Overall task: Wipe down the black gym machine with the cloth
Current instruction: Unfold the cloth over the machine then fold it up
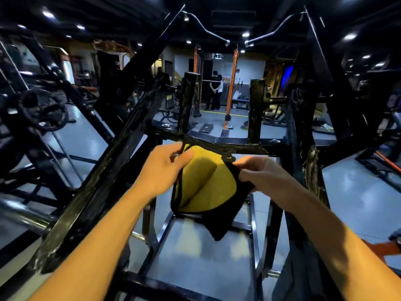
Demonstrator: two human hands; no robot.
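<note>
Pinching the cloth [204,187] with my left hand [160,168] and right hand [258,172]. I should fold it flat before pressing it to the machine frame [217,144].

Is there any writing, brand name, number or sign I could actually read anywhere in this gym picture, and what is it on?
"RE": pale letters on a dark sign on the far wall, cut off by the orange rack post; the rest is hidden.
Wall poster on the far left: too blurred to read.
Black gym machine and the yellow-and-black cloth: no lettering visible.
</note>
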